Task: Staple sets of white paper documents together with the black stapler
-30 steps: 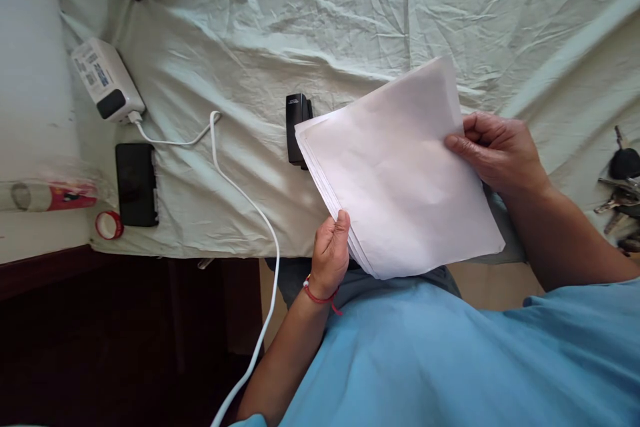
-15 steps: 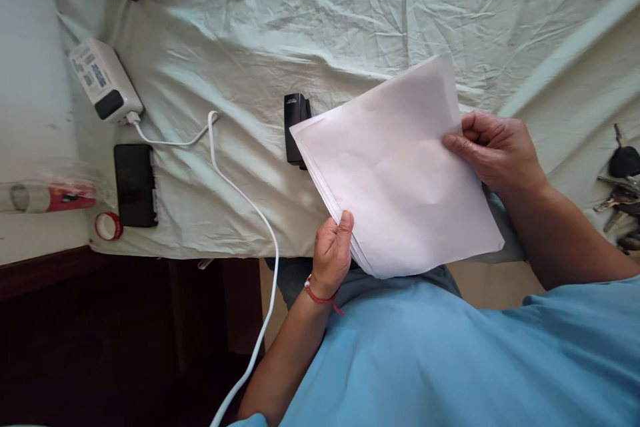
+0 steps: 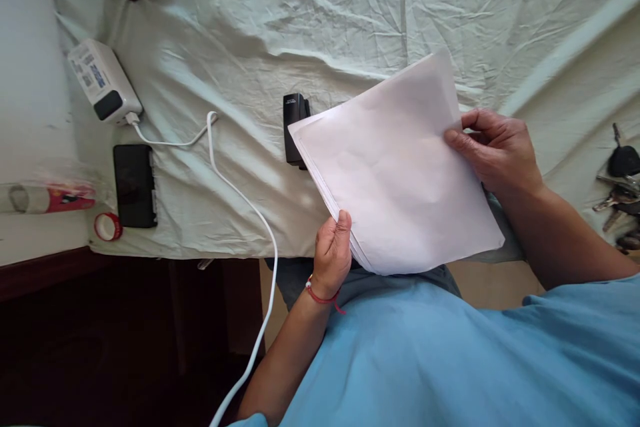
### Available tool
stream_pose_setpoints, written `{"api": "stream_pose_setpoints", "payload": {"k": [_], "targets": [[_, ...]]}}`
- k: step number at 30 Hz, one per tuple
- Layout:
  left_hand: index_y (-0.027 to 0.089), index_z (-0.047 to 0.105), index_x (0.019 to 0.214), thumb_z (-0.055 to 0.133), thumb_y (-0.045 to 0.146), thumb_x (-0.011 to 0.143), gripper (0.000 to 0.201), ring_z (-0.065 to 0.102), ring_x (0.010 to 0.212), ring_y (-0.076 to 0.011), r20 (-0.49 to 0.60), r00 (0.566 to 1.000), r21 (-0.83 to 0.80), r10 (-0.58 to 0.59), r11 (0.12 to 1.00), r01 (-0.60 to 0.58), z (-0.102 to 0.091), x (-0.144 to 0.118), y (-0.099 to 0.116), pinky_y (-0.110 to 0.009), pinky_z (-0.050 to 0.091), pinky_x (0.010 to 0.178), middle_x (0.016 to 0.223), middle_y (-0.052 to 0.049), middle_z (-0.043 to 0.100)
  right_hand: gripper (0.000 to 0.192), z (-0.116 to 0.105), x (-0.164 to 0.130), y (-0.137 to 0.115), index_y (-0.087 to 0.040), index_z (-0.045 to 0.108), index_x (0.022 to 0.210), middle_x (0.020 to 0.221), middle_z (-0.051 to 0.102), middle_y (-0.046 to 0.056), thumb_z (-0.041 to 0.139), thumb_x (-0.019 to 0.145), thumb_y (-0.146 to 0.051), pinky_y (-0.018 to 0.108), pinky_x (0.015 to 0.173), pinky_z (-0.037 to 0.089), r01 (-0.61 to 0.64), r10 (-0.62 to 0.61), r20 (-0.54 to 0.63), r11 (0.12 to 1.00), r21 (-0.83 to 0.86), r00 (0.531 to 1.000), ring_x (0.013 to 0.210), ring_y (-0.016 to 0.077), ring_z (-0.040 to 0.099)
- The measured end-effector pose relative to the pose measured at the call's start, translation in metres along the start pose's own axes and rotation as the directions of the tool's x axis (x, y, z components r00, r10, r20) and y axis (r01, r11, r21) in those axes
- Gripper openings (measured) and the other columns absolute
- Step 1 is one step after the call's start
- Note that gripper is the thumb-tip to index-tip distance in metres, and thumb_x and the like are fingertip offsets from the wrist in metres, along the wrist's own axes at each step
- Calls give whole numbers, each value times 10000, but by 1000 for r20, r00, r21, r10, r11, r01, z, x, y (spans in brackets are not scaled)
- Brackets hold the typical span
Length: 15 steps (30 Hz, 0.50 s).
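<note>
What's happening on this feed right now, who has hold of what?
A person holds a stack of white paper over the sheet-covered bed with both hands: the left hand grips its near edge, the right hand its far side. A black stapler lies partly under the stack. A phone, charger and keys lie nearby.

Count, from my grip: one paper stack (image 3: 395,173). One black stapler (image 3: 293,128) just beyond its far-left corner. Well left: one phone (image 3: 134,185), one charger (image 3: 103,81), one tape roll (image 3: 108,226). Right: one key bunch (image 3: 620,190).
</note>
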<state>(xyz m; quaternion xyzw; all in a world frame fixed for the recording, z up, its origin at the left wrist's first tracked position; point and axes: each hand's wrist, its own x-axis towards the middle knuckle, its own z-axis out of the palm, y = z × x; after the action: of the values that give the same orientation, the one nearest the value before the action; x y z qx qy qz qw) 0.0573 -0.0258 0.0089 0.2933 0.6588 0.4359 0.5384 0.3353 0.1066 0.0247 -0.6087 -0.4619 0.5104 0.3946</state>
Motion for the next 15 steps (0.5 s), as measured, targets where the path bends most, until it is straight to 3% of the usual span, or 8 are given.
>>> {"api": "stream_pose_setpoints", "payload": {"k": [6,15], "targets": [[252,516,670,659,837,999,686,514,722,-205,67,997,102,33,994,-40,2,0,7,-348,476,750,647,5,489,90,2,0,-2,-210,790,862,791,700,12,852,870,-275,282,619,405,71,-73,-30,996,-52,997,700,129,535],[247,471,702,589,898,995,723,439,730,-184,99,995,187,16,982,-34,1,-1,10,-336,422,732,680,23,420,94,4,-2,0,-192,830,843,755,724,-1,878,855,-273,259,570,373,37,-35,-63,999,35,997,633,100,506]]}}
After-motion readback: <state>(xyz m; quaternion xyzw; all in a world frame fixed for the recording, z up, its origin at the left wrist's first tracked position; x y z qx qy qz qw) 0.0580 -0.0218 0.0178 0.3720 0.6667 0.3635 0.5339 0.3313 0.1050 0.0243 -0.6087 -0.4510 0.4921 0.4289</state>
